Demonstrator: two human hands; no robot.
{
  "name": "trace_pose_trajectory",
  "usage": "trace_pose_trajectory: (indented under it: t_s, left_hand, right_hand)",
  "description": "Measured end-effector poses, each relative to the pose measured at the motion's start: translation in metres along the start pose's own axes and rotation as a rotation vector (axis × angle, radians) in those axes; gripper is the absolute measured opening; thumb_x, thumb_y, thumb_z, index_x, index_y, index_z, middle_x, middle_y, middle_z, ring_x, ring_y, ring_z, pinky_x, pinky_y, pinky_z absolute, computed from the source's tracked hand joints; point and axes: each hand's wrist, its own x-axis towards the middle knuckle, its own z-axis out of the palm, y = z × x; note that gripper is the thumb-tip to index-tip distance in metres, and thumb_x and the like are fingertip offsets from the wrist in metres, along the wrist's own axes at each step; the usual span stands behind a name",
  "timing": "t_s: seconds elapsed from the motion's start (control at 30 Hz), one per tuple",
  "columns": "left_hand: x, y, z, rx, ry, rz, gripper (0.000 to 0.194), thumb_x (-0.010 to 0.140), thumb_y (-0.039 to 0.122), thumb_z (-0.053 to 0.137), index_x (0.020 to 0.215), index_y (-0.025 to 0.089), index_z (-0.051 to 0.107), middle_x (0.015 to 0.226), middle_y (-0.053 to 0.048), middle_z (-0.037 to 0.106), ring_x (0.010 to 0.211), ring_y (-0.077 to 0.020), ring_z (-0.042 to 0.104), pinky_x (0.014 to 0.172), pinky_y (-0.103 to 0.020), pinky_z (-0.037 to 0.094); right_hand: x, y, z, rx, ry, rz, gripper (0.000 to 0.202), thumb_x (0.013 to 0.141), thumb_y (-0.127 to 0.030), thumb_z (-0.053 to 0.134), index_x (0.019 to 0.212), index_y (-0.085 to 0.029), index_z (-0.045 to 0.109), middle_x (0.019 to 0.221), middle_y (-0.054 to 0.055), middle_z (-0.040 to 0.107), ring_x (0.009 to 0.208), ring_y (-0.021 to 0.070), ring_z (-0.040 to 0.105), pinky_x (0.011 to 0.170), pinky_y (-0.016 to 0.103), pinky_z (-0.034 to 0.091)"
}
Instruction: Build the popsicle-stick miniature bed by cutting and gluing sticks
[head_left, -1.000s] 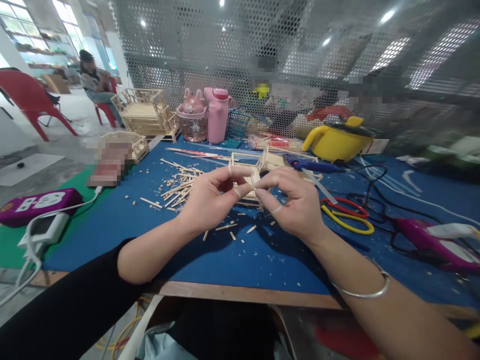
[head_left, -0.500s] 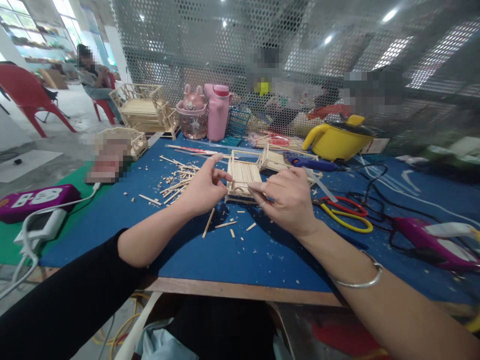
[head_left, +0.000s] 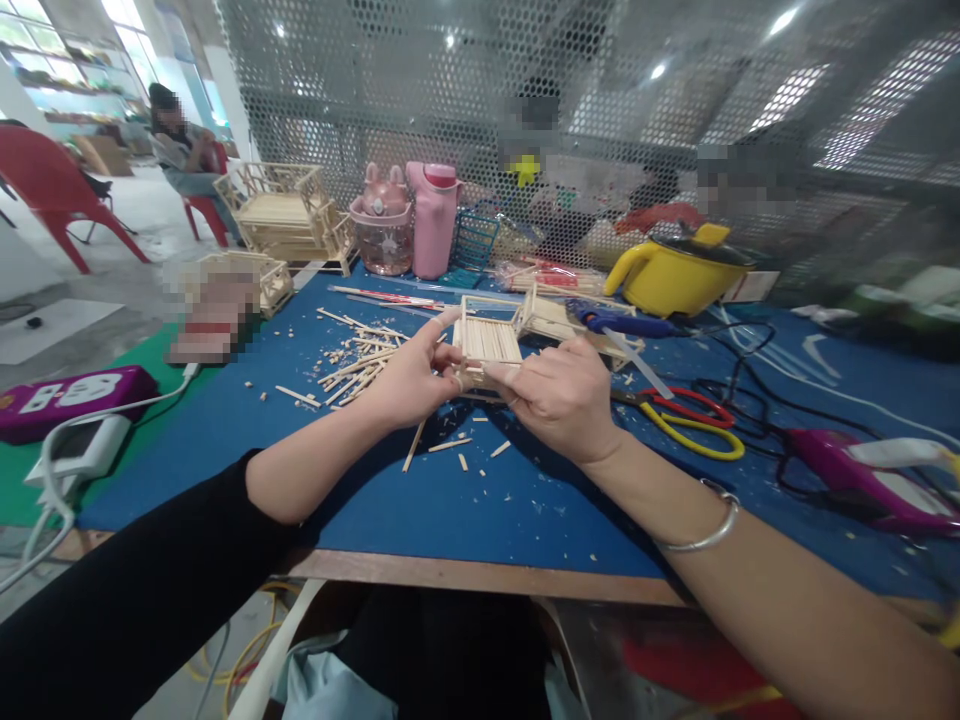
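Observation:
A small slatted frame model of pale wooden sticks (head_left: 491, 342) sits on the blue table in front of me. My left hand (head_left: 420, 378) grips its left front corner between thumb and fingers, the index finger raised along its side. At the model's front edge, my right hand (head_left: 564, 400) is closed in a pinch on a thin wooden stick (head_left: 487, 371). Its fingertips partly hide the stick's end. Behind the right hand stands another stick model (head_left: 551, 318), with a blue glue gun (head_left: 626, 324) beside it.
Loose sticks and offcuts (head_left: 360, 362) lie left of the model. Scissors with red and yellow handles (head_left: 694, 428) rest at right, near black cables. Behind are a pink bottle (head_left: 435, 220), a clear pink jug (head_left: 382, 235), a yellow pot (head_left: 679, 280) and larger stick models (head_left: 281, 212).
My left thumb and fingers have closed in on the model's front corner. My right hand has shifted slightly left along the front edge, its fingers curling more.

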Motion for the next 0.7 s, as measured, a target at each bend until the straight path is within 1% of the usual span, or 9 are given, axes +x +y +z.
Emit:
trace_pose_trajectory:
  t_s: [0.1,0.2,0.33,0.43,0.53,0.6,0.7]
  left_hand:
    - [-0.0003,0.0002,0.0006,0.017,0.022,0.015,0.088,0.067,0.009,0.068,0.144,0.015,0.026,0.085,0.0,0.057,0.059,-0.0054,0.045,0.058,-0.024,0.039]
    - [-0.0009,0.0003,0.0013,0.007,0.03,0.016,0.086,0.067,0.012,0.07,0.143,0.014,0.028,0.08,0.002,0.056,0.059,-0.0062,0.045,0.058,-0.024,0.038]
    - [-0.0013,-0.0007,0.0016,-0.015,0.024,0.043,0.082,0.071,0.015,0.069,0.142,0.013,0.029,0.073,0.002,0.058,0.065,-0.0094,0.052,0.06,-0.023,0.04]
    - [-0.002,-0.0008,0.0018,0.042,0.042,0.067,0.078,0.073,0.016,0.067,0.142,0.014,0.031,0.074,0.001,0.059,0.066,-0.0101,0.054,0.061,-0.023,0.041]
    - [-0.0032,-0.0004,0.0021,0.118,0.063,0.094,0.076,0.074,0.017,0.066,0.142,0.013,0.032,0.076,0.0,0.062,0.066,-0.0102,0.054,0.061,-0.024,0.043]
    - [-0.0041,-0.0005,0.0023,0.163,0.088,0.11,0.074,0.074,0.017,0.065,0.141,0.012,0.035,0.078,-0.002,0.065,0.068,-0.0112,0.055,0.064,-0.025,0.045]
    - [-0.0049,-0.0012,0.0024,0.224,0.12,0.116,0.072,0.074,0.017,0.064,0.141,0.014,0.038,0.08,-0.003,0.068,0.068,-0.0117,0.056,0.066,-0.027,0.046]
  right_hand:
    - [-0.0003,-0.0004,0.0001,-0.001,-0.017,0.009,0.02,0.09,-0.027,0.055,0.084,-0.021,0.074,0.053,-0.002,0.06,0.053,0.0121,0.043,0.061,0.031,0.023]
    - [-0.0001,-0.0012,-0.0007,-0.001,-0.068,0.019,0.021,0.09,-0.027,0.053,0.086,-0.022,0.073,0.054,-0.002,0.061,0.053,0.0129,0.045,0.06,0.032,0.023]
    - [0.0011,-0.0036,-0.0005,-0.015,-0.141,0.033,0.026,0.092,-0.029,0.049,0.084,-0.023,0.073,0.053,-0.001,0.061,0.053,0.0138,0.046,0.059,0.033,0.023]
    - [0.0022,-0.0056,0.0007,-0.025,-0.148,0.058,0.031,0.093,-0.029,0.047,0.075,-0.02,0.071,0.052,0.0,0.06,0.052,0.0138,0.045,0.059,0.033,0.022]
    - [0.0033,-0.0062,0.0013,-0.046,-0.154,0.048,0.034,0.093,-0.026,0.047,0.067,-0.019,0.067,0.053,0.001,0.061,0.052,0.0134,0.045,0.059,0.033,0.022]
    - [0.0037,-0.0059,0.0014,-0.065,-0.155,0.026,0.033,0.092,-0.024,0.048,0.066,-0.019,0.067,0.053,0.0,0.061,0.053,0.0132,0.045,0.06,0.033,0.023]
    - [0.003,-0.0052,0.0008,-0.052,-0.147,0.014,0.028,0.091,-0.023,0.049,0.071,-0.02,0.068,0.053,-0.001,0.06,0.053,0.0131,0.045,0.059,0.033,0.023]
